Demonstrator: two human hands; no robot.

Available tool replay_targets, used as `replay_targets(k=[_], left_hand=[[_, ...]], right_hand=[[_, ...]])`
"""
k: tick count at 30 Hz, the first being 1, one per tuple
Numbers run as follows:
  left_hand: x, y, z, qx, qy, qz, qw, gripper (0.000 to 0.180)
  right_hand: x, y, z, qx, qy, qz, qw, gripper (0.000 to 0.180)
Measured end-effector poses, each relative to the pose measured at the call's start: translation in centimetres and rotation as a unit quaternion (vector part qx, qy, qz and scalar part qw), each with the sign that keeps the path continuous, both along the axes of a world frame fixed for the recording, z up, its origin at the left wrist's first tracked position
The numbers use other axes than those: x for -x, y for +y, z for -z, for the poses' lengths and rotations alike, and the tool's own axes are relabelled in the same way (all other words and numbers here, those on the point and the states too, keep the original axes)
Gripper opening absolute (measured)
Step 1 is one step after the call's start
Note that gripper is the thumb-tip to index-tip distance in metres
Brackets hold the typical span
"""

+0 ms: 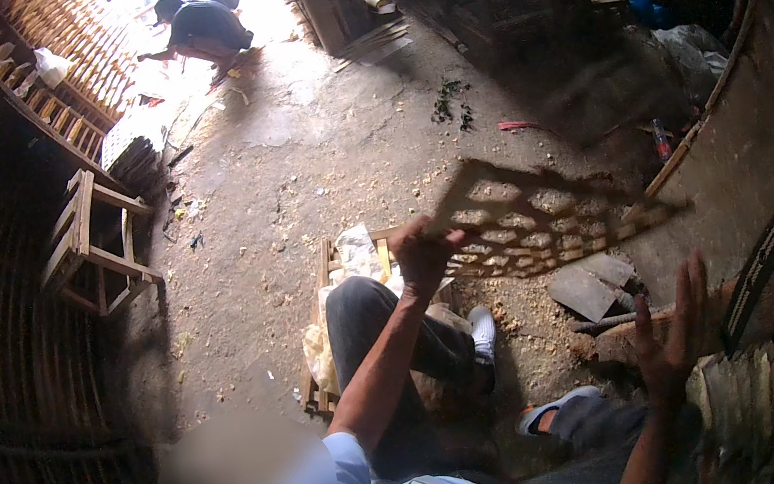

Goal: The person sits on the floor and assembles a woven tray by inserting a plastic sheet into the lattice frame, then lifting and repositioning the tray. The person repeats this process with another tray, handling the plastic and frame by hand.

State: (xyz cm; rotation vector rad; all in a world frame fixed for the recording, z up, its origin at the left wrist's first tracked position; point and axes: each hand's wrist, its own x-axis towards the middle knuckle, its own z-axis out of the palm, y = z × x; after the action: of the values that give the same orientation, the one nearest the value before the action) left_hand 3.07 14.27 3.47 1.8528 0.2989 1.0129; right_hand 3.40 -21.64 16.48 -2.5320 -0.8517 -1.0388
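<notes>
left hand [424,254] grips one blurred wooden lattice panel [535,218] by its edge, raised above the dirt floor [297,185]. right hand [673,333] open, fingers spread, empty. one wooden stool [94,248] far left.

Motion smears the lattice panel [546,222] in the left hand [421,255], its far end indistinct, a blurred patch covers the lower left, and the right forearm runs off the bottom edge.

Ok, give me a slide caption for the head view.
Left hand grips a wooden lattice panel; right hand open beside it.
</notes>
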Motion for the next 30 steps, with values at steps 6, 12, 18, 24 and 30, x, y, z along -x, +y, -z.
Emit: replay_targets(k=[6, 12, 18, 24, 30], left_hand=[[-0.6, 3.8, 3.9, 0.269, -0.215, 0.014, 0.939, 0.017], [-0.2, 4.8, 2.4, 0.496, -0.045, 0.017, 0.867, 0.059], [-1.0, 1.2, 3.4, 0.630, -0.034, 0.123, 0.766, 0.072], [-0.6, -2.6, 4.3, 0.651, -0.002, 0.152, 0.744, 0.055], [1.7, -10.9, 3.4, 0.488, 0.234, 0.327, 0.775, 0.035]], right_hand=[[-1.3, -0.4, 4.5, -0.162, 0.353, -0.040, 0.921, 0.064], [-3.7, -1.5, 9.6, -0.247, 0.388, 0.015, 0.888, 0.080], [-3.1, 0.3, 10.8, -0.522, 0.542, -0.142, 0.643, 0.052], [-2.4, 1.4, 9.1, -0.561, 0.411, -0.030, 0.718, 0.025], [-2.4, 1.5, 9.8, -0.606, 0.395, -0.013, 0.690, 0.028]])
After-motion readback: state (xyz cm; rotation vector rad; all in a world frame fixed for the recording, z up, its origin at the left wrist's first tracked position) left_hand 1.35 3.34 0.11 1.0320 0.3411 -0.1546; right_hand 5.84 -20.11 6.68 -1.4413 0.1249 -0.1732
